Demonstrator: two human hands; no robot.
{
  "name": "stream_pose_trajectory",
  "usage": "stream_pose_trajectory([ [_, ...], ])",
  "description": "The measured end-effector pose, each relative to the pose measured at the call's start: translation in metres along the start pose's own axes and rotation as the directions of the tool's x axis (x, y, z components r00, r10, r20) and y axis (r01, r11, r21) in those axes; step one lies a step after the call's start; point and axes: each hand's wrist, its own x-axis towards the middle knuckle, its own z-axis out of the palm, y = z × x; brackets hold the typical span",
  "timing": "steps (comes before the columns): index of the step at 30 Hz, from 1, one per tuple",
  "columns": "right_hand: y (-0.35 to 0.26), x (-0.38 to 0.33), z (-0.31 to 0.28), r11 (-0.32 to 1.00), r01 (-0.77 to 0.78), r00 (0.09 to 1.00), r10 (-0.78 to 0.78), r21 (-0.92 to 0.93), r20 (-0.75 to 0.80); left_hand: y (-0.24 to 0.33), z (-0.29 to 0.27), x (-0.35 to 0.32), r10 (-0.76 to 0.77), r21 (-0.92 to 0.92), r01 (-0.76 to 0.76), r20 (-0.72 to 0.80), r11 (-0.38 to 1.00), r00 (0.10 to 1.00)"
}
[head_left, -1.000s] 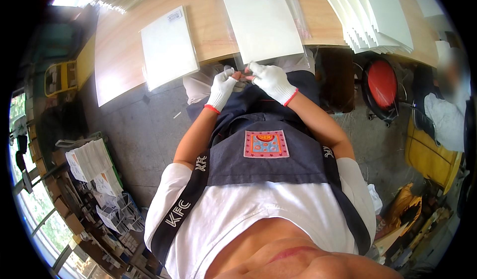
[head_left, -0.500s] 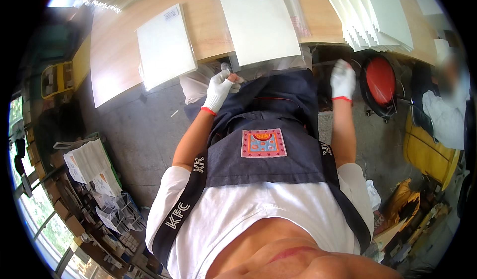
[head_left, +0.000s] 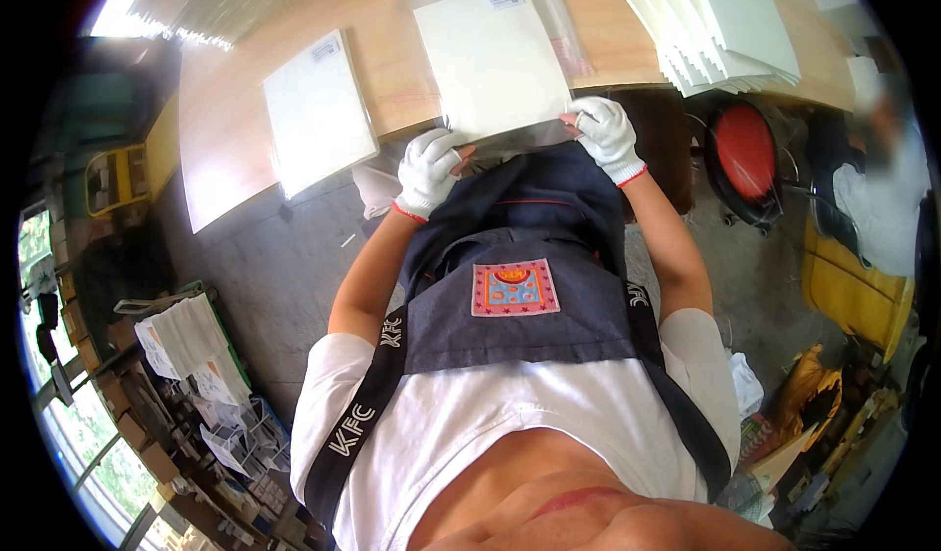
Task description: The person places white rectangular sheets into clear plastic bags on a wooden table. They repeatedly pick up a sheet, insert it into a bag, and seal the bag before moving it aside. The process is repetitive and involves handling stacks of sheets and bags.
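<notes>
A flat white panel (head_left: pixel 492 66) with a small printed label lies at the near edge of the table, inside a clear plastic bag (head_left: pixel 510 141) whose end hangs past the panel toward me. Both my hands wear white gloves with bare fingertips. At the panel's near left corner, my left hand (head_left: pixel 428 172) is closed with its fingers pinching the bag. My right hand (head_left: pixel 606 137) pinches the bag at the near right corner. To the left lies a second labelled white panel (head_left: pixel 319 110) in clear plastic, overhanging the edge.
A fanned stack of white panels (head_left: pixel 716 26) stands at the table's (head_left: pixel 221 149) right. More clear bags (head_left: pixel 211 2) lie far left. A red-seated stool (head_left: pixel 743 154) and a yellow chair (head_left: pixel 851 291) stand on the right; a rack of papers (head_left: pixel 186 340) is at left.
My right hand has swung in from the right to the bag's near right corner. My left hand has shifted slightly and its back now faces up.
</notes>
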Motion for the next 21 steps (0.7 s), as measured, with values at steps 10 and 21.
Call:
stream_pose_trajectory([
  [10, -0.007, -0.032, 0.058, 0.123, -0.819, 0.267, 0.946, 0.560, 0.183, 0.004, 0.041, -0.040, -0.933, -0.925, 0.270, 0.318, -0.266, 0.167],
  [21, -0.069, 0.043, 0.047, -0.076, -0.814, 0.371, 0.693, 0.575, 0.618, -0.001, -0.078, 0.003, -0.864, -0.662, 0.697, 0.149, 0.275, 0.482],
])
